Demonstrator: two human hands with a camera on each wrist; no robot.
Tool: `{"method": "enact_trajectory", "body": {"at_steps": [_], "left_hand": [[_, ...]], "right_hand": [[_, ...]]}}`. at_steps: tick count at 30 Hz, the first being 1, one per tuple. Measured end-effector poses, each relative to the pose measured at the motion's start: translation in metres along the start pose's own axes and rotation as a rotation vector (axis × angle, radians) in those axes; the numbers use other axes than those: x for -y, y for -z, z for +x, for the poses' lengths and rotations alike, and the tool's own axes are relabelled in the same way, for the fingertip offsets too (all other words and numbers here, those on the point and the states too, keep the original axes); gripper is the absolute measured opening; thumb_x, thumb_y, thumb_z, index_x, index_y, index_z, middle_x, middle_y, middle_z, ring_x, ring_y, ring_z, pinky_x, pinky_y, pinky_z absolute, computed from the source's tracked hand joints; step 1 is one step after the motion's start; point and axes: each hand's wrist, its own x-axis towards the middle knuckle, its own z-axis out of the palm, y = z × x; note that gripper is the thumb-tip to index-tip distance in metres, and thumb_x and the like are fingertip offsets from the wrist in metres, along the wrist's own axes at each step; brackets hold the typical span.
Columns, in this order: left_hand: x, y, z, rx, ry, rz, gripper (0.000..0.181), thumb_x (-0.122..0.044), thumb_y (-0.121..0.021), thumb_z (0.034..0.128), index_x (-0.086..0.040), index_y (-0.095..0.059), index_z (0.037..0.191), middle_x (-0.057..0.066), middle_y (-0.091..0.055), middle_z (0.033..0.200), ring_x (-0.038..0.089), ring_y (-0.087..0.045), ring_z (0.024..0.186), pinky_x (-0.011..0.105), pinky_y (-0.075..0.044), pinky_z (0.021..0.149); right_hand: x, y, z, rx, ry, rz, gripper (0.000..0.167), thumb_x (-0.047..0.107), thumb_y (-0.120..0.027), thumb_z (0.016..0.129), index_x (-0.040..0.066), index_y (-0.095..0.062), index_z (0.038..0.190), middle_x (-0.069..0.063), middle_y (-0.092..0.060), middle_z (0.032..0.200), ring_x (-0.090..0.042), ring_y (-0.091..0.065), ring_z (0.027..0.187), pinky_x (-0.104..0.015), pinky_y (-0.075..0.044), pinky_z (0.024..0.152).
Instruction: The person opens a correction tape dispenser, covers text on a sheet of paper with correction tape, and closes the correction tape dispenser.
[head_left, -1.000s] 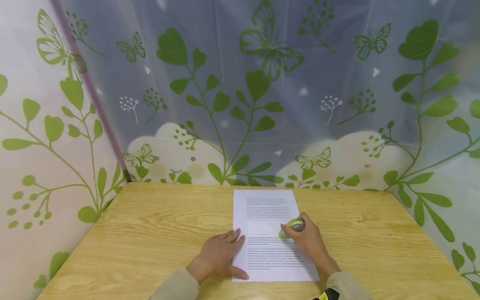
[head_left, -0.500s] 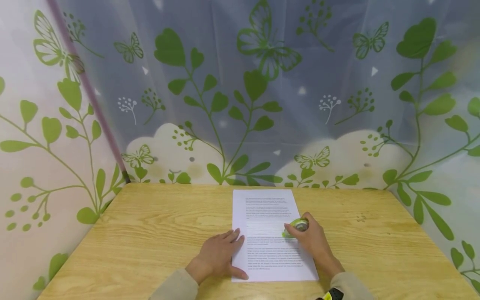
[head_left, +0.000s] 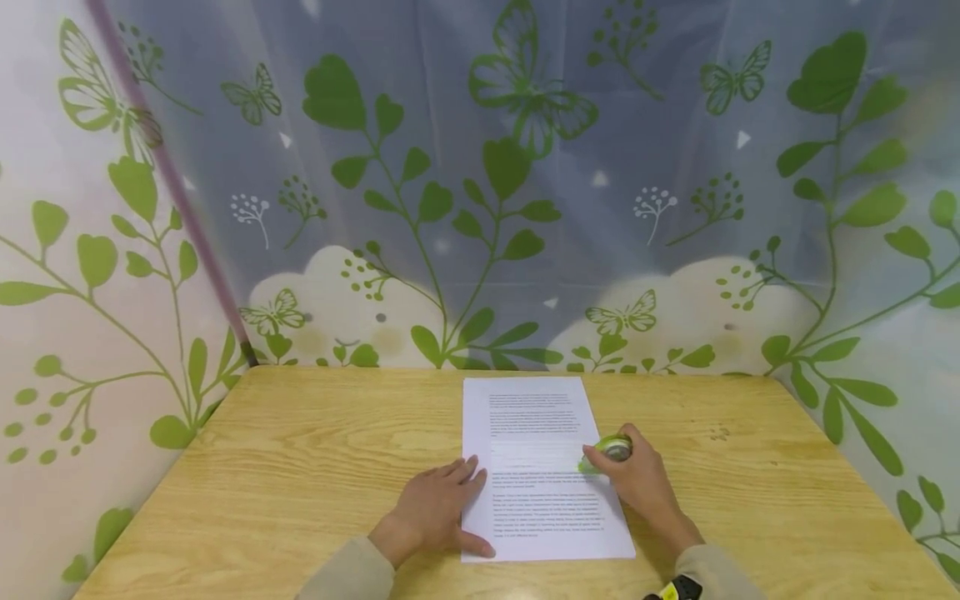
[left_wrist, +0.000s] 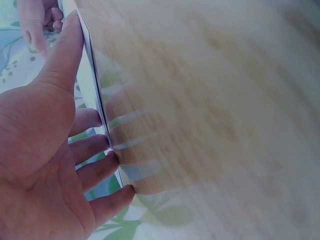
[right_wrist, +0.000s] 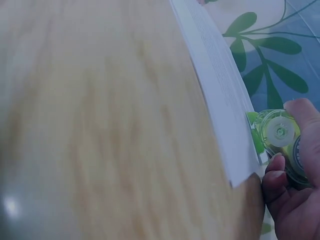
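There is one green tape roller (head_left: 617, 449), right of the middle in the low part of the frame. It sits in the right hand (head_left: 648, 485), at the fingertips, and the thumb and fingers pinch it. Its green tip points left, over the right side of the white paper (head_left: 517, 455). I can't tell how many sheets there are, but the top one has four blocks of print with a white gap in between.

The left hand (head_left: 437, 507) isn't gripping. Its fingers are spread out and rest on the paper's left edge, with the thumb by the bottom left corner. Two light sleeves (head_left: 348, 572) show at the bottom of the frame. All this is at one wooden table (head_left: 337, 442). Behind it, the cloth (head_left: 435, 50) has six green butterflies and two clouds.
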Motion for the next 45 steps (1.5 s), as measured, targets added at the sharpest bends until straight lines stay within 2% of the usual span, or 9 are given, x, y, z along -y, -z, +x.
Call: {"method": "enact_trajectory", "body": {"at_steps": [13, 21, 28, 32, 36, 39, 45], "left_hand": [[-0.001, 0.003, -0.001, 0.006, -0.002, -0.007, 0.101, -0.077, -0.059, 0.068, -0.011, -0.046, 0.142, 0.011, -0.038, 0.148, 0.026, -0.038, 0.134, 0.039, -0.037, 0.103], [-0.001, 0.003, 0.0, 0.011, 0.001, -0.02, 0.101, -0.077, -0.059, 0.0684, -0.011, -0.045, 0.143, 0.011, -0.037, 0.149, 0.026, -0.037, 0.135, 0.04, -0.037, 0.103], [-0.001, 0.003, -0.001, 0.004, -0.005, -0.036, 0.1, -0.076, -0.061, 0.0688, -0.01, -0.045, 0.143, 0.012, -0.037, 0.149, 0.028, -0.037, 0.134, 0.041, -0.037, 0.103], [0.0, 0.003, -0.002, 0.007, -0.007, -0.044, 0.099, -0.076, -0.059, 0.07, -0.009, -0.045, 0.143, 0.012, -0.037, 0.149, 0.028, -0.037, 0.134, 0.041, -0.037, 0.103], [0.0, 0.002, -0.003, 0.019, -0.002, -0.064, 0.094, -0.075, -0.053, 0.0762, -0.01, -0.045, 0.143, 0.012, -0.037, 0.149, 0.029, -0.037, 0.134, 0.042, -0.037, 0.104], [0.001, 0.002, -0.003, 0.031, -0.001, -0.067, 0.088, -0.073, -0.05, 0.0811, -0.011, -0.043, 0.144, 0.01, -0.035, 0.15, 0.028, -0.036, 0.135, 0.042, -0.035, 0.105], [0.002, 0.003, -0.002, 0.045, -0.007, -0.061, 0.086, -0.07, -0.052, 0.0824, -0.012, -0.042, 0.145, 0.01, -0.034, 0.151, 0.027, -0.034, 0.136, 0.039, -0.034, 0.106]], "right_hand": [[-0.005, 0.009, 0.001, 0.01, -0.011, 0.011, 0.049, 0.042, -0.072, 0.084, 0.005, -0.041, 0.091, -0.006, -0.053, 0.075, -0.014, -0.045, 0.056, -0.025, -0.038, 0.047], [-0.007, 0.011, 0.001, 0.021, -0.054, 0.09, 0.047, 0.037, -0.074, 0.084, 0.005, -0.041, 0.094, -0.008, -0.06, 0.073, -0.017, -0.056, 0.05, -0.027, -0.048, 0.047], [-0.009, 0.011, 0.001, 0.022, -0.056, 0.108, 0.05, 0.038, -0.074, 0.083, 0.003, -0.04, 0.095, -0.008, -0.06, 0.074, -0.016, -0.057, 0.053, -0.028, -0.051, 0.05], [-0.015, 0.013, 0.002, 0.041, -0.091, 0.215, 0.049, 0.039, -0.071, 0.086, 0.003, -0.041, 0.099, -0.01, -0.06, 0.076, -0.018, -0.059, 0.055, -0.029, -0.054, 0.053], [-0.021, 0.017, 0.001, 0.026, -0.142, 0.349, 0.053, 0.046, -0.066, 0.088, 0.002, -0.042, 0.105, -0.01, -0.056, 0.078, -0.017, -0.059, 0.061, -0.03, -0.056, 0.06], [-0.021, 0.019, 0.001, 0.008, -0.155, 0.371, 0.058, 0.052, -0.063, 0.087, 0.002, -0.042, 0.11, -0.008, -0.054, 0.077, -0.015, -0.057, 0.064, -0.028, -0.055, 0.062], [-0.016, 0.018, -0.001, -0.026, -0.193, 0.408, 0.064, 0.054, -0.061, 0.087, 0.001, -0.042, 0.118, -0.008, -0.054, 0.077, -0.015, -0.058, 0.06, -0.027, -0.055, 0.061]]}}
